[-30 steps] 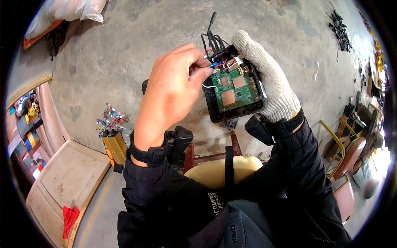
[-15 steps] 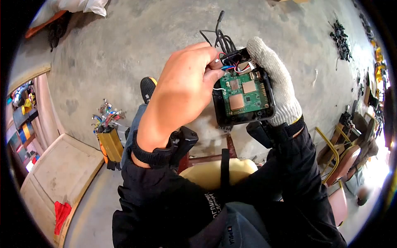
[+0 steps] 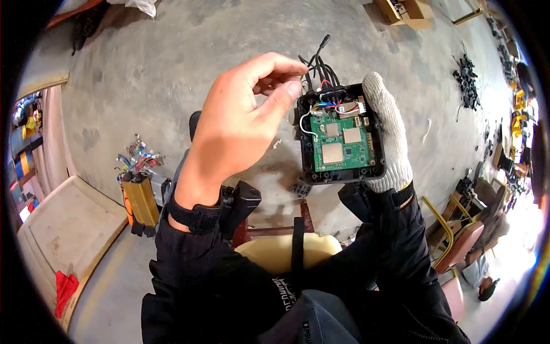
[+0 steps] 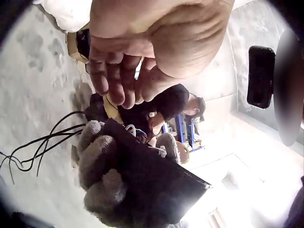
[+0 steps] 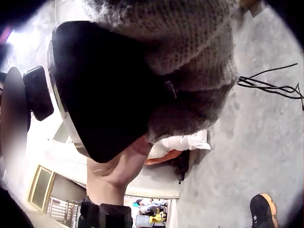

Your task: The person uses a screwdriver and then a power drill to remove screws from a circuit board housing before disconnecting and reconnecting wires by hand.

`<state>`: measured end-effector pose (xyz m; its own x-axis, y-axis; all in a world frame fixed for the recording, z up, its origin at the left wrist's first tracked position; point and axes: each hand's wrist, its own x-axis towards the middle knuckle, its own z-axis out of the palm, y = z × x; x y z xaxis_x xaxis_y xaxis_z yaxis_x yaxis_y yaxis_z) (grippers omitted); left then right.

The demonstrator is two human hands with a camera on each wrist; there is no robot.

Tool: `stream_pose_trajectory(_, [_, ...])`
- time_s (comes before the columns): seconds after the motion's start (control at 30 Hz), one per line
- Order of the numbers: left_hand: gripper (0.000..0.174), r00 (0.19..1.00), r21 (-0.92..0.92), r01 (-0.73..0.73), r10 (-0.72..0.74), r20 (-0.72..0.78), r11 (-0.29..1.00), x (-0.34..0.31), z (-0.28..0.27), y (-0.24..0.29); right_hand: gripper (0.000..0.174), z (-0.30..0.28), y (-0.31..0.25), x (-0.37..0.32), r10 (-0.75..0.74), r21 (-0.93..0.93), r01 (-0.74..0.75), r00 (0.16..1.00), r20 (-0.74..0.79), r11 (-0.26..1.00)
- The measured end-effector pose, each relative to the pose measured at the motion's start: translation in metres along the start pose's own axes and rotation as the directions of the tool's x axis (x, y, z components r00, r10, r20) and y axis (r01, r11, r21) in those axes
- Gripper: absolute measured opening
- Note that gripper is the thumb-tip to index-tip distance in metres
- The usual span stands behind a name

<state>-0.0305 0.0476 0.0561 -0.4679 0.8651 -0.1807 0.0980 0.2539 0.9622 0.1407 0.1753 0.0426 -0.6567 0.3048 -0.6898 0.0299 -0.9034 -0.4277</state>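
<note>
The gloved right hand (image 3: 391, 135) grips a black open box (image 3: 305, 157) by its side, thumb along the right edge. A green circuit board (image 3: 341, 143) with pale square pads sits inside. Coloured wires (image 3: 327, 105) run across the top of the board, and a white wire (image 3: 303, 125) loops at its left. Black cables (image 3: 325, 70) leave the box's top. The bare left hand (image 3: 232, 123) is just left of the box, fingers loosely bent; the left wrist view shows nothing between its fingers (image 4: 114, 80). Glove fingers (image 4: 97, 161) wrap the box's underside there.
A gold-coloured unit with loose wires (image 3: 140, 200) stands on the floor at left, beside a pale panel (image 3: 74, 223) with a red cloth (image 3: 66, 292). A cardboard box (image 3: 409, 12) is at the top, black cables (image 3: 467, 83) lie at right, and chairs (image 3: 465, 241) stand lower right.
The left hand has let go of the wires and moved slightly away from the box. The wires now lie along the board's top. The box sits lower and farther right in the head view.
</note>
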Motion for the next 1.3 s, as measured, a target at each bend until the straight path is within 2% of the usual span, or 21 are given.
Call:
stream_pose_trajectory(0.07, [0.021, 0.999, -0.036, -0.035, 0.035, -0.014, 0.999, 0.002, 0.002, 0.0, 0.048, 0.003, 0.002, 0.001, -0.019, -0.009, 0.019, 0.999, -0.029, 1.0])
stream_pose_trajectory(0.1, [0.021, 0.999, -0.043, -0.045, 0.046, 0.004, 0.998, 0.002, 0.003, 0.0, 0.047, -0.002, 0.002, 0.002, 0.034, -0.002, -0.034, 0.999, -0.008, 0.999])
stream_pose_trajectory(0.2, [0.019, 0.997, -0.06, -0.082, 0.083, 0.004, 0.995, 0.002, 0.007, -0.002, 0.045, 0.001, 0.005, 0.002, 0.053, 0.003, -0.053, 0.998, -0.035, 0.999])
stream_pose_trajectory(0.33, [0.013, 0.998, 0.04, -0.063, 0.063, 0.019, 0.997, 0.0, 0.008, 0.0, 0.043, 0.007, 0.007, 0.002, 0.03, 0.03, -0.027, 0.997, -0.076, 0.999])
stream_pose_trajectory(0.4, [0.01, 0.998, 0.058, -0.062, 0.06, 0.022, 0.996, 0.0, 0.009, 0.001, 0.041, 0.004, 0.005, 0.002, -0.017, -0.066, 0.014, 0.999, -0.05, 0.998])
stream_pose_trajectory(0.5, [0.008, 0.999, 0.078, -0.045, 0.044, 0.017, 0.996, -0.001, 0.009, 0.004, 0.039, 0.0, 0.002, 0.0, 0.039, -0.025, -0.038, 0.999, 0.017, 0.999])
stream_pose_trajectory(0.57, [0.008, 0.996, -0.002, 0.054, -0.054, 0.067, 0.999, -0.001, 0.007, 0.004, 0.039, -0.001, 0.002, 0.002, 0.018, -0.003, -0.018, 1.0, 0.014, 1.0])
stream_pose_trajectory(0.8, [0.007, 0.978, 0.037, 0.124, -0.129, 0.163, 0.992, -0.002, 0.007, 0.005, 0.039, -0.004, -0.003, 0.004, -0.023, -0.003, 0.023, 1.0, -0.019, 1.0])
stream_pose_trajectory(0.93, [0.006, 0.988, 0.054, 0.077, -0.084, 0.129, 0.996, -0.003, 0.01, 0.006, 0.039, -0.008, -0.002, 0.005, -0.059, 0.005, 0.059, 0.998, 0.013, 0.998])
stream_pose_trajectory(1.0, [0.006, 0.993, 0.075, 0.043, -0.051, 0.111, 0.996, -0.003, 0.01, 0.005, 0.04, -0.008, 0.001, 0.007, -0.162, -0.013, 0.162, 0.983, -0.082, 0.987])
stream_pose_trajectory(1.1, [0.005, 0.996, 0.089, 0.001, -0.008, 0.085, 0.996, -0.003, 0.012, 0.0, 0.04, -0.01, -0.002, 0.006, -0.082, 0.002, 0.082, 0.996, -0.038, 0.997])
stream_pose_trajectory(1.23, [0.006, 0.996, 0.121, -0.006, -0.005, 0.09, 0.993, -0.003, 0.012, -0.001, 0.04, -0.011, -0.002, 0.007, -0.119, -0.065, 0.113, 0.988, -0.095, 0.992])
stream_pose_trajectory(1.3, [0.006, 0.995, 0.128, -0.003, -0.01, 0.094, 0.992, -0.002, 0.012, -0.001, 0.04, -0.011, -0.002, 0.007, -0.108, -0.029, 0.106, 0.992, -0.068, 0.994])
